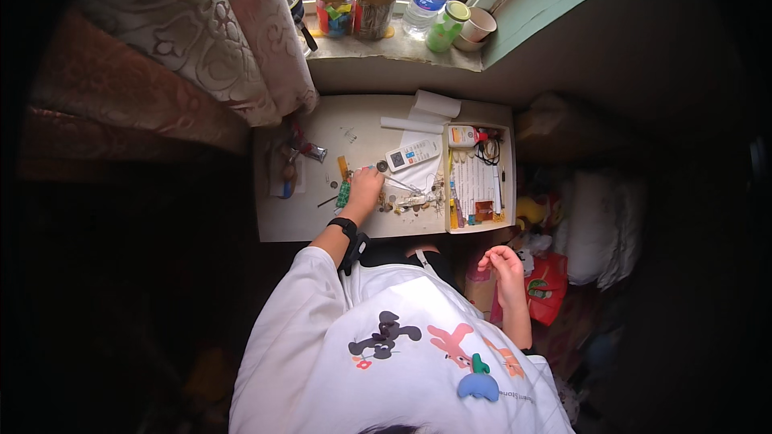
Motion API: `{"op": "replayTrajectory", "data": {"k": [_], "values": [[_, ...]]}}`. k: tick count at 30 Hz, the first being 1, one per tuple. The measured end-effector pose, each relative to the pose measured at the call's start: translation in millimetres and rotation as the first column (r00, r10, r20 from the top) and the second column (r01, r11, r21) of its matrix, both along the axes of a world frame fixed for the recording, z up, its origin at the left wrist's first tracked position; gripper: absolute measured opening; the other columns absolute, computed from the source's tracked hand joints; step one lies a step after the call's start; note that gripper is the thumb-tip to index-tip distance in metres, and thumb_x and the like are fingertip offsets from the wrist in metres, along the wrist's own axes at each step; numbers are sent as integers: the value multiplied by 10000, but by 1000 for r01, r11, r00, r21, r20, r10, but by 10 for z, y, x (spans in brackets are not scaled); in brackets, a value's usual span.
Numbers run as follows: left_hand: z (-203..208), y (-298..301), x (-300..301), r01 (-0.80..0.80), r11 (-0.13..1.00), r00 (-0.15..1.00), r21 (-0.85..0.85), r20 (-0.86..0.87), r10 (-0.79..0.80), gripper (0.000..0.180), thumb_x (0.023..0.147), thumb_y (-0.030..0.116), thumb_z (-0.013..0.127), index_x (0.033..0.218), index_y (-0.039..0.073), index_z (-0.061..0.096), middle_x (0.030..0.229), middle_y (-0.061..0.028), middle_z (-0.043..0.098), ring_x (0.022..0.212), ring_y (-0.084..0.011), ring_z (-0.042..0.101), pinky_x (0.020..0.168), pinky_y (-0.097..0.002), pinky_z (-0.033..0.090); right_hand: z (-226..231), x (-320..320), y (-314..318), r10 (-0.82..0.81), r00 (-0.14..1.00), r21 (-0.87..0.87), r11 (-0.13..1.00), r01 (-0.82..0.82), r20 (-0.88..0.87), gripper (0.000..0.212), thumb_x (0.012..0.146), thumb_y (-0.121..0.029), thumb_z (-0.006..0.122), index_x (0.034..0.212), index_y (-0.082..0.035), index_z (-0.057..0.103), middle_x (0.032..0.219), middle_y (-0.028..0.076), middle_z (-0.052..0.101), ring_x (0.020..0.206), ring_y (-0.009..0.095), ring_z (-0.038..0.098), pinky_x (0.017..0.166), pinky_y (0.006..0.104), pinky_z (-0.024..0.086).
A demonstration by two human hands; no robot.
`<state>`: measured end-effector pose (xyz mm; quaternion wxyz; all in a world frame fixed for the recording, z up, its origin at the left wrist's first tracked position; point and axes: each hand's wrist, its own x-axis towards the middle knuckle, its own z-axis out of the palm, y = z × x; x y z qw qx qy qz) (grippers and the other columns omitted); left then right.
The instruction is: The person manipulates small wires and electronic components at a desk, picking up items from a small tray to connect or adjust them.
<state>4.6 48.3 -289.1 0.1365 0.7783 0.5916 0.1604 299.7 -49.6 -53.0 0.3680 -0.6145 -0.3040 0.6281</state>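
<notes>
Here's the left hand [367,186], dipping over the pale rectangular desk [288,219], fingers curled, fingertips too hidden to tell whether they pinch anything. A slim silver 2-pronged tool [403,185] runs rightward from just beside it; a small green oblong piece [344,194] sits at its left, and a small orange-yellow block [343,166] lies beyond that. The right hand [507,267], off the desk's near edge, is half-curled, fingertips near the thumb, contact unclear. Small mixed bits [414,202] below the tool blur together.
</notes>
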Motion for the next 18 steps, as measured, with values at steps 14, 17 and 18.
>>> {"op": "replayTrajectory", "data": {"k": [14, 17, 18], "values": [[71, -58, 422, 60, 998, 964, 6, 258, -60, 49, 706, 99, 547, 717, 77, 589, 764, -98, 540, 780, -271, 549, 683, -391, 426, -35, 49, 165, 12, 1000, -12, 1000, -12, 4, 91, 888, -99, 506, 907, -18, 543, 769, 64, 605, 699, 129, 592, 664, 250, 492], [-14, 43, 655, 117, 990, 984, -72, 143, -106, 72, 720, 98, 530, 723, 86, 601, 772, -86, 552, 796, -260, 558, 696, -381, 433, 3, 144, 85, -21, 999, -28, 999, 22, 39, 93, 884, -103, 514, 907, -17, 542, 771, 66, 603, 697, 130, 588, 666, 249, 488], [-40, 62, 683, 125, 989, 983, -73, 147, -114, 72, 720, 98, 530, 723, 86, 601, 772, -86, 552, 796, -260, 558, 696, -381, 433, 25, 155, 55, -40, 998, -33, 999, 42, 51, 84, 885, -94, 503, 906, -20, 537, 773, 70, 595, 711, 138, 581, 680, 256, 482]]}}
